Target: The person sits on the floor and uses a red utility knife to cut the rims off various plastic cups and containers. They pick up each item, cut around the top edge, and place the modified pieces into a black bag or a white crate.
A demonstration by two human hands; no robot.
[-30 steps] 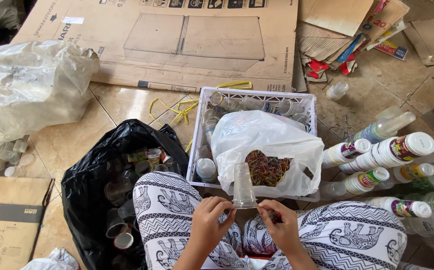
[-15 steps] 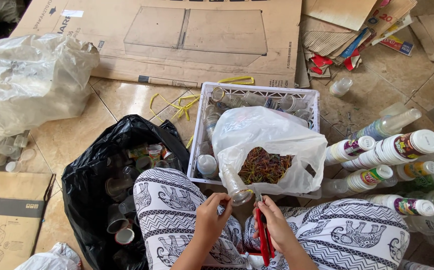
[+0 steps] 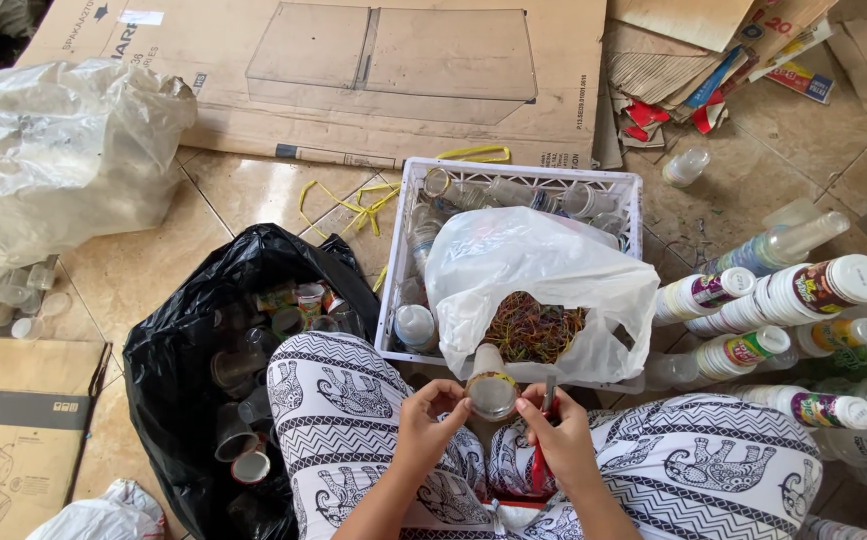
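Two hands work over the lap: left hand (image 3: pixel 432 425) pinches a clear plastic cup (image 3: pixel 491 384) at its rim, right hand (image 3: pixel 559 435) is closed around a red-handled cutter (image 3: pixel 543 450) touching it. Black bag (image 3: pixel 189 370) already holds many cups; stacked cups (image 3: pixel 754 305) right still wait, so roughly midway.

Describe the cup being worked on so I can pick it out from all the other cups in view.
Find the white plastic crate at the centre, with the white bag of rubber bands resting on it. Just below the bag, the clear plastic cup is held between the left hand and right hand. It is the only cup in hand; the others lie in the black bag.
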